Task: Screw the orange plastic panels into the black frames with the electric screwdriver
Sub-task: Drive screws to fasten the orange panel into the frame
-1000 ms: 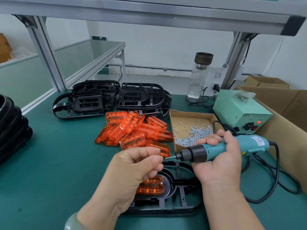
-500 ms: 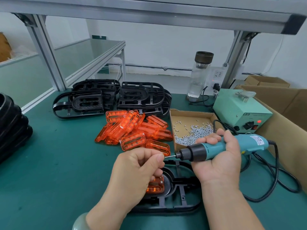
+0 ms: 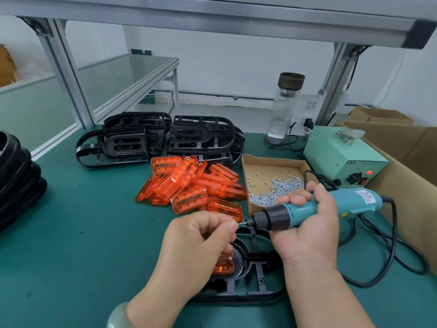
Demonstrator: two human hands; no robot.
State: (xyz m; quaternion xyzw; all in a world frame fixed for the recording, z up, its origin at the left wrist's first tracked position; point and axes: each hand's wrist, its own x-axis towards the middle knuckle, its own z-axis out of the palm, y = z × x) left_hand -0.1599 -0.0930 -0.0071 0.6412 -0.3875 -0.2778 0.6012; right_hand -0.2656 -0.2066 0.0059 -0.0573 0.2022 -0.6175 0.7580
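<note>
My right hand point(image 3: 309, 228) grips a teal electric screwdriver point(image 3: 314, 208), held level with its bit pointing left. My left hand point(image 3: 196, 249) pinches a small screw point(image 3: 239, 224) against the bit's tip. Below the hands a black frame point(image 3: 255, 275) lies on the green table with an orange panel point(image 3: 223, 265) seated in it, mostly hidden by my left hand. A pile of loose orange panels point(image 3: 191, 183) lies behind, and stacked black frames point(image 3: 165, 138) stand further back.
An open cardboard tray of screws point(image 3: 274, 185) sits right of the panel pile. A green power unit point(image 3: 343, 159) with a black cable point(image 3: 387, 247) stands at the right, beside a glass bottle point(image 3: 285, 107). Cardboard boxes point(image 3: 409, 162) line the right edge. More black frames point(image 3: 16, 176) are stacked at the left.
My left hand has slid slightly right and down against the bit tip, covering more of the orange panel. The screwdriver has stayed nearly in place.
</note>
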